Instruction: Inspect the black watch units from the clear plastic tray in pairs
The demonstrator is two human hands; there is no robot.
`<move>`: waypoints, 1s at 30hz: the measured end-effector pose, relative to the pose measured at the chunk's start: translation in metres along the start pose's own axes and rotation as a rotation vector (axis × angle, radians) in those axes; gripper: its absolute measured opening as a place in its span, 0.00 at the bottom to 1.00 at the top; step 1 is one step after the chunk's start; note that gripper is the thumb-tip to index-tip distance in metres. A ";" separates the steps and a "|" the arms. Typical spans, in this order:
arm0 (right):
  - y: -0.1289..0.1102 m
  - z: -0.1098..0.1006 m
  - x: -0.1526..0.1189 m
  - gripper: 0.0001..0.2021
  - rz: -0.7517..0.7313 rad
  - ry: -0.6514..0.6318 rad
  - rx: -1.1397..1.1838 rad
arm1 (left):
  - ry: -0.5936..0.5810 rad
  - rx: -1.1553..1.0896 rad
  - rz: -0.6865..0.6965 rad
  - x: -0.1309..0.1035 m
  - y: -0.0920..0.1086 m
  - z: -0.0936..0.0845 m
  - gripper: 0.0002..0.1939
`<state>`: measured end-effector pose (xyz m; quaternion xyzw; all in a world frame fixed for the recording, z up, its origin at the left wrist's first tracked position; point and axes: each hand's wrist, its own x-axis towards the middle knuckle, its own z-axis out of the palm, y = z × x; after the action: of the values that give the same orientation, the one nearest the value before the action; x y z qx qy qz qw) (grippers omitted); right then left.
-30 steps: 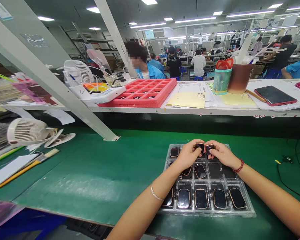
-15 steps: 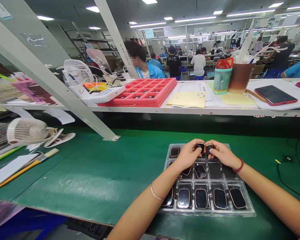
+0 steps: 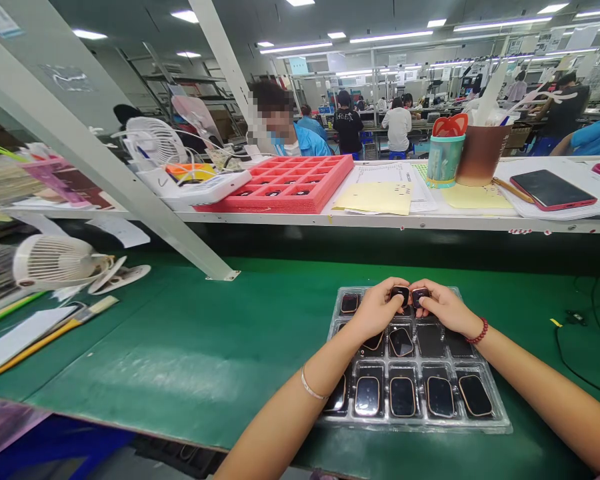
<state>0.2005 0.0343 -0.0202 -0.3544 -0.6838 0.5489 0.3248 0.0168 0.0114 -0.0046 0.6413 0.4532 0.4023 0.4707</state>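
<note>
Over the back row of a clear plastic tray [image 3: 500,421], my left hand [image 3: 380,305] grips a smartwatch [image 3: 401,294] with a dark, rounded-square screen and a thin gold rim. Close beside it, my right hand [image 3: 444,305] holds a second smartwatch [image 3: 420,295], its thumb on the lower part of the screen. Several more watches lie in the tray's pockets, among them a front-row watch [image 3: 403,397] and a tilted one [image 3: 401,342] in the middle row. Two middle-row pockets toward the right show only dark bottoms. My forearms cover part of the tray.
The green bench [image 3: 180,360] carries a white fan [image 3: 55,261] and a flat brush [image 3: 55,337] at left, and a black cable [image 3: 565,353] at right. On the shelf above are a red foam tray [image 3: 300,187], a phone [image 3: 553,189] and cups. A slanted post [image 3: 145,200] stands left.
Both my hands and the two watches stay in the same place. Across the shelf, the person in blue has turned and lowered their head slightly.
</note>
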 end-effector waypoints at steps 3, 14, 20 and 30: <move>0.000 0.000 0.000 0.12 0.007 0.000 0.005 | -0.008 -0.010 0.004 0.000 -0.002 0.000 0.13; 0.002 0.000 0.000 0.11 -0.009 -0.002 0.007 | -0.035 -0.012 0.024 0.000 -0.001 -0.001 0.13; 0.001 0.000 0.000 0.11 -0.008 -0.001 0.006 | -0.039 -0.008 0.020 0.000 0.001 -0.002 0.14; 0.001 0.000 0.000 0.11 -0.009 -0.008 -0.008 | -0.028 -0.033 0.008 0.000 0.004 0.000 0.13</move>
<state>0.2007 0.0344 -0.0210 -0.3506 -0.6887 0.5462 0.3232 0.0176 0.0104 -0.0006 0.6409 0.4372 0.4028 0.4856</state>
